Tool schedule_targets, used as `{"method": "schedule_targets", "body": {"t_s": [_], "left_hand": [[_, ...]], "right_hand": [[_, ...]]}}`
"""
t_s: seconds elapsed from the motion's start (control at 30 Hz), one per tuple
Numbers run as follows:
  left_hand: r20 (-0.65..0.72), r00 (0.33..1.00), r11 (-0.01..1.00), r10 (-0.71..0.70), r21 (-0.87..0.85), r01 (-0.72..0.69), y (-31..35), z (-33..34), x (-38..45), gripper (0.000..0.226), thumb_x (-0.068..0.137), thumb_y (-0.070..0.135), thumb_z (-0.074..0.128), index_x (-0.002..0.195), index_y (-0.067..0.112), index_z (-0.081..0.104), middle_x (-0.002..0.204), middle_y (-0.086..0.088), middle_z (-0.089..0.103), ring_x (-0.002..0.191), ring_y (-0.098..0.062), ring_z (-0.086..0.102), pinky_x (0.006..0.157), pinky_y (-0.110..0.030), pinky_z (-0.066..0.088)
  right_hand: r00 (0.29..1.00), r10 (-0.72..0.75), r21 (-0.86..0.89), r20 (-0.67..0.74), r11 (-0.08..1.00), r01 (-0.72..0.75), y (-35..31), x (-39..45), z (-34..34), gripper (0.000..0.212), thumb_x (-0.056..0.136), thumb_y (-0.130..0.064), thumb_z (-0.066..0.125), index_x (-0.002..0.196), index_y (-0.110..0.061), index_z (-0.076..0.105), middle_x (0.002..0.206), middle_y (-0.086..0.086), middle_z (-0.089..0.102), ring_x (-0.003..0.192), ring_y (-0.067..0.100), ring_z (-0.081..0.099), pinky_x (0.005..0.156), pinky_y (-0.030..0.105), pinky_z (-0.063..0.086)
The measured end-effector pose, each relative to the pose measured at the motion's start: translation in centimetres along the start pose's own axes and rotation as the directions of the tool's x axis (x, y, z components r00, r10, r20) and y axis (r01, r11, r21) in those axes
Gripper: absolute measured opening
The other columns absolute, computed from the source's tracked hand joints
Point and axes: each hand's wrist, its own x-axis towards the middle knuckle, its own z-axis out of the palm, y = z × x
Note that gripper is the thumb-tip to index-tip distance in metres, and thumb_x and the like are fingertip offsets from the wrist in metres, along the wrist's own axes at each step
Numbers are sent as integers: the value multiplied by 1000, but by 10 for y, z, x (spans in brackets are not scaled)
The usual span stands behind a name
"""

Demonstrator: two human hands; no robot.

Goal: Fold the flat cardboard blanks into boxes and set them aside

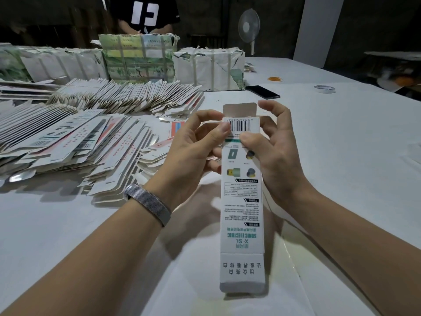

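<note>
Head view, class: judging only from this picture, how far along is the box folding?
Done: no finished boxes can be picked out. In hand: the left hand and right hand pinch one long white printed cardboard box, its far end flap standing open. Left: fanned stacks of flat white cardboard blanks and strapped paper-wrapped bundles.

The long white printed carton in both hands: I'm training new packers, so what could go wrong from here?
1. The long white printed carton is pinched only near its far end by the left hand and right hand; the long free end may sag or twist.
2. The grey top flap stands open; a hurried tuck could crease it.
3. The slanting stacks of flat white blanks sit close by the left forearm; a nudge might spill them.
</note>
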Motion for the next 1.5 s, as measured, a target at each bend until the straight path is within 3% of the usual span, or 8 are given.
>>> {"method": "schedule_targets", "body": {"t_s": [0.1,0.33,0.5,0.67,1.03,1.13,1.37,1.5], "left_hand": [[-13,1000,999,3,-49,-3,0,0,0,41,81,23,68,119,16,55,79,7,70,50,-6,58,41,-16,45],[-22,1000,1000,-16,2,16,-3,-2,1,16,82,30,76,94,21,71,80,2,70,62,-15,59,52,-23,50],[-25,1000,1000,-14,19,15,-3,-3,2,4,80,25,75,82,27,72,77,3,65,64,-15,56,55,-25,44],[-28,999,1000,-21,10,21,-2,-4,3,5,83,20,70,87,22,69,80,0,62,67,-17,54,59,-31,43],[31,997,995,-67,69,65,-4,1,0,6,90,31,58,95,32,61,86,-4,70,69,-19,66,62,-36,44],[9,999,995,-34,93,33,-3,2,-1,7,90,30,60,91,32,66,89,-8,65,70,-20,62,63,-38,39],[3,1000,996,-2,93,2,-3,2,-1,10,91,26,61,90,29,70,84,-7,65,68,-19,59,62,-37,36],[1,1000,997,6,79,-6,-2,2,-1,10,92,25,61,94,28,70,85,-8,65,67,-18,59,63,-36,34]], "right_hand": [[1000,14,7,-11,1000,-14,0,1,0,42,80,-15,61,118,-28,49,108,8,63,84,22,70,69,31,59],[999,37,2,5,999,-37,3,3,-2,21,80,-12,60,100,-16,58,87,-5,67,75,20,67,66,36,59],[998,67,-17,10,998,-67,4,5,-3,21,77,-13,60,96,-18,59,95,15,59,76,27,63,69,41,55],[993,107,-17,47,994,-106,4,3,1,19,79,-16,58,97,-20,56,93,20,57,70,25,60,62,34,54],[997,82,-27,5,996,-82,-1,2,1,16,81,-12,60,95,-18,58,96,26,59,76,33,63,77,56,55],[995,97,-2,14,995,-97,1,2,0,15,91,-2,59,96,-17,57,97,30,58,79,39,62,81,66,51],[995,90,49,39,995,-92,3,2,-2,16,82,-12,58,96,-20,58,94,20,60,78,36,62,75,58,55],[996,54,59,67,997,-58,6,0,1,22,85,-10,54,101,-23,62,97,21,60,82,37,61,79,64,52]]}}
